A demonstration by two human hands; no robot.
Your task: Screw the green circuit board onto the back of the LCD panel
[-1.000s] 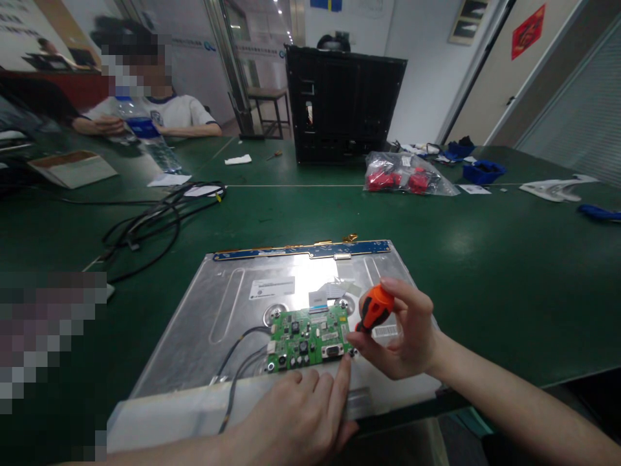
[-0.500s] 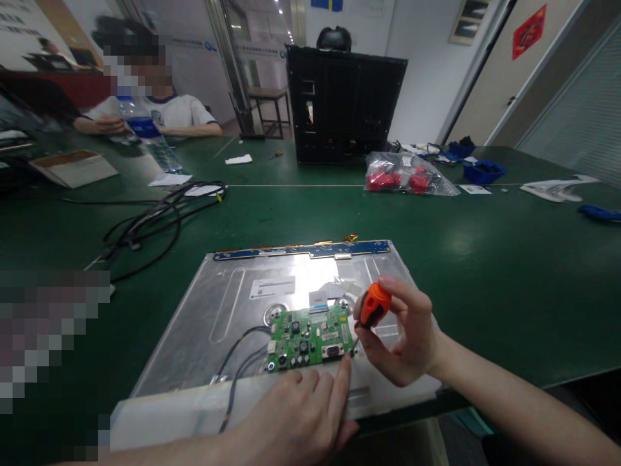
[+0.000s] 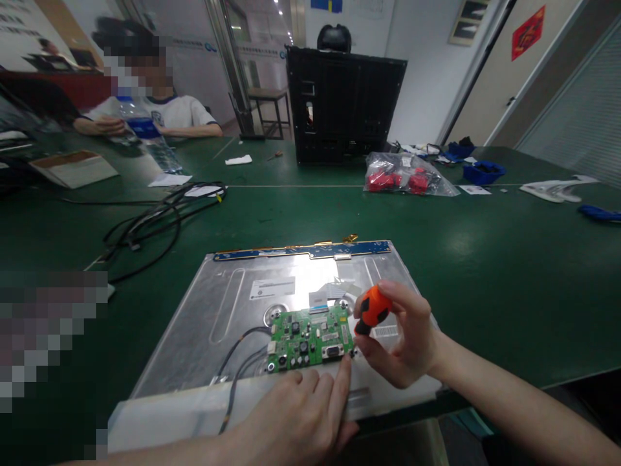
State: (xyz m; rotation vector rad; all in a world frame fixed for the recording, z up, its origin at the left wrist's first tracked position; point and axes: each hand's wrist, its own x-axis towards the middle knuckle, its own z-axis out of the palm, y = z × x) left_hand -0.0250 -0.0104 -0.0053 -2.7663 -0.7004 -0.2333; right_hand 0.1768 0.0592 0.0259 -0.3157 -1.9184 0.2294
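Both the left hand (image 3: pixel 301 408) and the right hand (image 3: pixel 400 336) are seen uncovered, with slender fingers (image 3: pixel 342 385). The left forearm (image 3: pixel 194 448) and the right forearm (image 3: pixel 509 396) are left bare as far as they are shown, smooth in outline and narrowed towards the wrists. The nails are too small to be made out clearly. Higher up, the arms are cut off by the picture's edges.

Screwdriver (image 3: pixel 376 305): shaft and tip cannot be made out beside the right hand (image 3: pixel 405 336).
Panel (image 3: pixel 228 285): near edge partly covered by the left hand (image 3: pixel 303 411).
Sticker (image 3: pixel 272 287): print too small to read.
Person (image 3: pixel 189 113): face masked by pixelation.
Forearms (image 3: pixel 514 395): 2, both cut by the frame.
Blue item (image 3: pixel 601 213): cropped at right.
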